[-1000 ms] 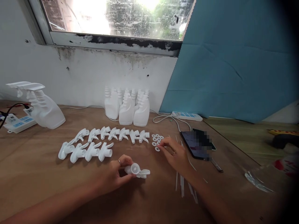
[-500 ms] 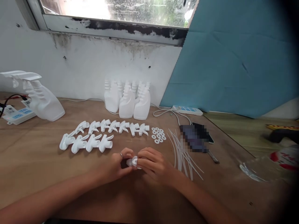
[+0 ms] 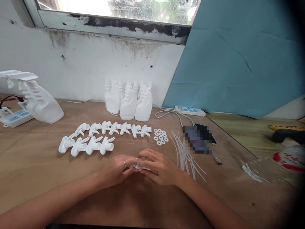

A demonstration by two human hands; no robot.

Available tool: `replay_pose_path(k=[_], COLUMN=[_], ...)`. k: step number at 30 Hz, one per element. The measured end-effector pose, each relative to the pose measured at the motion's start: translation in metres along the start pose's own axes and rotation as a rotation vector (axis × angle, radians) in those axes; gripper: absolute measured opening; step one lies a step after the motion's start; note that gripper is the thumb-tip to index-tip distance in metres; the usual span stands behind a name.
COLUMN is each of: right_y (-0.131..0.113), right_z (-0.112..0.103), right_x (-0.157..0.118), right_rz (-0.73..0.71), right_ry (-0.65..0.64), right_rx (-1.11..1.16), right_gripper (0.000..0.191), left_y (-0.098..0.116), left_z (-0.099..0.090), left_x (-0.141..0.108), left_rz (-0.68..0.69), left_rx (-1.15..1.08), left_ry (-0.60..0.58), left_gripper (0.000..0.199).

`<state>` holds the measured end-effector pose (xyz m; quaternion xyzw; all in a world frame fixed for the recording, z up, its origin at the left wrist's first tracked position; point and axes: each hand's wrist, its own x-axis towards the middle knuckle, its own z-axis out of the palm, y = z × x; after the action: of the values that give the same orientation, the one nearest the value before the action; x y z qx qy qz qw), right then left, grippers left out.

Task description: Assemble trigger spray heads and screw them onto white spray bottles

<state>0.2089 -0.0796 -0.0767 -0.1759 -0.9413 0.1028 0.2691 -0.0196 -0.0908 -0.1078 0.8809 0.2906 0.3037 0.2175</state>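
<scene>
Between my two hands is a white trigger spray head (image 3: 138,164), mostly covered by fingers. My left hand (image 3: 121,168), with a ring on one finger, pinches its left side. The fingers of my right hand (image 3: 158,167) close round its right side. Beyond them on the table lie two rows of white trigger spray heads (image 3: 94,145). A cluster of small white ring washers (image 3: 161,136) is just past my right hand. Several thin clear dip tubes (image 3: 187,156) lie loose to the right of that hand.
White spray bottles (image 3: 128,105) stand against the wall, and assembled ones (image 3: 44,103) stand at the left by a power strip (image 3: 17,117). A second power strip (image 3: 190,111), a phone (image 3: 208,135) and a clear plastic bottle (image 3: 269,165) are on the right.
Both hands have shifted their fingers on the spray head, and it is turned, with less of its white body showing. The view has moved slightly.
</scene>
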Motion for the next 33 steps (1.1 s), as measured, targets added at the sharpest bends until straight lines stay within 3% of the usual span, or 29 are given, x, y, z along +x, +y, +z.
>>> replay_pose_path(k=[11,17,22,25,28,33], right_y=[0.005,0.004,-0.005,-0.010,-0.013,-0.010], right_z=[0.006,0.009,0.013,0.017,0.019,0.014], right_x=[-0.002,-0.002,-0.003,-0.003,-0.001,0.002], right_rz=[0.017,0.029,0.083,0.088,0.104,0.151], right_ry=[0.031,0.049,0.075,0.034,0.015,0.003], right_rx=[-0.023,-0.051,-0.259,-0.326,-0.228,0.145], right_gripper=[0.013,0.018,0.026,0.033,0.037,0.029], left_y=[0.001,0.003,0.000,-0.002,-0.004,-0.007], left_z=[0.000,-0.001,0.004,0.007,0.008,0.012], left_x=[0.002,0.005,0.002,-0.001,-0.004,-0.005], left_rz=[0.144,0.135,0.110,0.025,-0.080,-0.110], left_rx=[0.091,0.074,0.103,0.064,-0.037,-0.108], left_ry=[0.024,0.027,0.067,0.059,0.055,0.036], left_gripper=[0.023,0.018,0.010,0.007,0.016,0.016])
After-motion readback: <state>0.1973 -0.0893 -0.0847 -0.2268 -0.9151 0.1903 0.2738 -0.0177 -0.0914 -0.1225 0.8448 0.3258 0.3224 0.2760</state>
